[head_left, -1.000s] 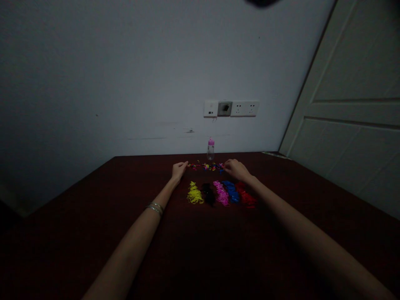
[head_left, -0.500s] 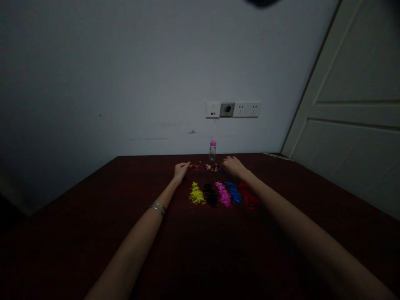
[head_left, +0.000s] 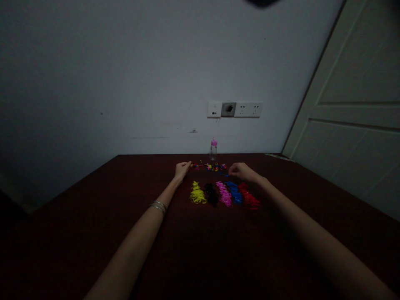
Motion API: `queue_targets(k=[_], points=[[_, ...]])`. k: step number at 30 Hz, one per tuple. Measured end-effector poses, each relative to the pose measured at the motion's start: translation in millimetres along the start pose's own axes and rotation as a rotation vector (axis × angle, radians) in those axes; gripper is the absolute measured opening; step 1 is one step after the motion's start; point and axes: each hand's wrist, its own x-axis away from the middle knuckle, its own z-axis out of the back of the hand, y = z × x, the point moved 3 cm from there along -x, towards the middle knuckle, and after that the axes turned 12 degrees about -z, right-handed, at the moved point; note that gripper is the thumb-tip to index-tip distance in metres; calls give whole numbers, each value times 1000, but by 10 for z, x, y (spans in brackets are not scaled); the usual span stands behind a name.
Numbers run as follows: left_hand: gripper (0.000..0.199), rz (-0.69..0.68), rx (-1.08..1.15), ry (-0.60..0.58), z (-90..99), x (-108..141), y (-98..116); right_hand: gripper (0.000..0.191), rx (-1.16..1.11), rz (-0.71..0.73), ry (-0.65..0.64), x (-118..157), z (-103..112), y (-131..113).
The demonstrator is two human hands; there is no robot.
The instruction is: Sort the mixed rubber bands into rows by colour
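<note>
Small loops that look like rubber bands lie sorted by colour in a row: a yellow pile (head_left: 197, 195), a black pile (head_left: 211, 194), a pink pile (head_left: 224, 194), a blue pile (head_left: 234, 193) and a red pile (head_left: 249, 197). Behind them is a scattered mixed-colour heap (head_left: 214, 167). My left hand (head_left: 182, 170) rests at the heap's left end, thumb and finger pinched; what they hold is too small to make out. My right hand (head_left: 242, 171) is closed just behind the blue and red piles, with a bit of blue band (head_left: 227, 175) at its fingertips.
A small clear bottle with a pink top (head_left: 213, 151) stands behind the mixed heap, near the wall. The dark red table (head_left: 200, 250) meets the wall, which carries sockets (head_left: 248, 109). A flat strip (head_left: 279, 157) lies at the table's back right, near a pale door (head_left: 353, 112).
My right hand has moved from the heap's right end towards me, nearer the blue and red piles, and blue now shows at its fingertips. My left hand has stayed almost still.
</note>
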Motion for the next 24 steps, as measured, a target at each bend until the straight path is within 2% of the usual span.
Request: queue_targets(k=[5,10,15,18,21,24], points=[[41,-9,-27,0,1,-32,-41,16,-104,64,-51,147,-130,124],[42,-16,-39,-6,7,-39,-51,16,-171,135,-17,182,-208,196],[41,-10,-44,-8,8,-29,-33,18,-233,81,34,217,-174,277],[39,-40,-140,-24,-16,-35,-3,21,-281,32,103,240,-163,423],[35,-133,-280,-150,-137,-30,85,25,-332,-53,175,248,-198,643],[28,-238,-423,-363,-383,6,218,27,-376,-138,225,252,-262,838]])
